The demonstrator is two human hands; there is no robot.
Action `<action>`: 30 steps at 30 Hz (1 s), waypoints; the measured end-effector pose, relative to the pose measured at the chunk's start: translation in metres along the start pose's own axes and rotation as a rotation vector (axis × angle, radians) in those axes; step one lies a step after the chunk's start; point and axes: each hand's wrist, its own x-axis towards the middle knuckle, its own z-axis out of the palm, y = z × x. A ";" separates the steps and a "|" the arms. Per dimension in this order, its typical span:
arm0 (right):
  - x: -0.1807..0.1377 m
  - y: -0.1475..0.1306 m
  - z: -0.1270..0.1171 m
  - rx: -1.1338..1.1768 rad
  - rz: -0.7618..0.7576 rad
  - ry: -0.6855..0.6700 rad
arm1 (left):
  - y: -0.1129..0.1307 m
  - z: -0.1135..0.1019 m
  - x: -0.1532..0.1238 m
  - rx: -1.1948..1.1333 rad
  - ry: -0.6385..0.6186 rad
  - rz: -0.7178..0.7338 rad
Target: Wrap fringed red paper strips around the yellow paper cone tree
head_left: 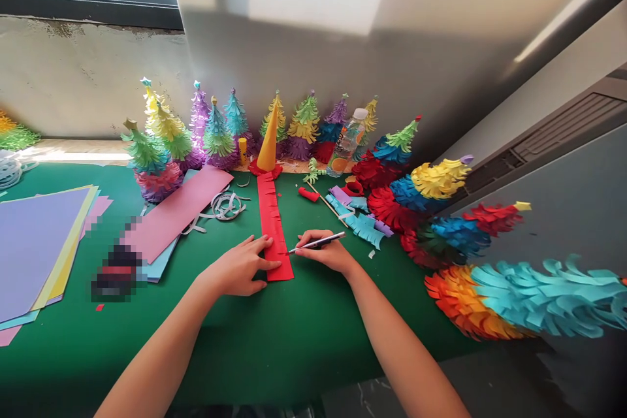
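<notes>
A long red paper strip (275,268) lies upright on the green tabletop in front of me, with a row of slits along its right edge. My left hand (245,266) lies flat on the strip's lower left part, fingers spread and pressing it down. Pinched in my right hand (326,252) is a slim pen-shaped craft knife (318,241), its thin tip at the strip's right edge near the lowest slits. Just beyond the strip's far end stands a bare yellow paper cone (267,147) with a red fringed base (259,170).
Fringed paper trees (235,114) line the back and right side. A plastic bottle (346,144) stands among them. Coloured sheets (39,248) and a pink strip (176,209) lie left. White curled strips (228,206), blue fringed scraps (365,225) and a thin stick (329,204) lie about.
</notes>
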 end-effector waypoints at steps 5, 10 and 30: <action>0.000 -0.002 0.002 -0.030 -0.003 -0.036 | 0.001 0.001 -0.001 0.006 -0.003 -0.013; 0.000 0.000 0.002 -0.054 -0.016 -0.034 | 0.000 0.003 -0.001 -0.013 -0.011 -0.036; 0.001 -0.004 0.013 -0.041 -0.090 0.033 | -0.004 0.001 -0.005 -0.094 -0.067 -0.027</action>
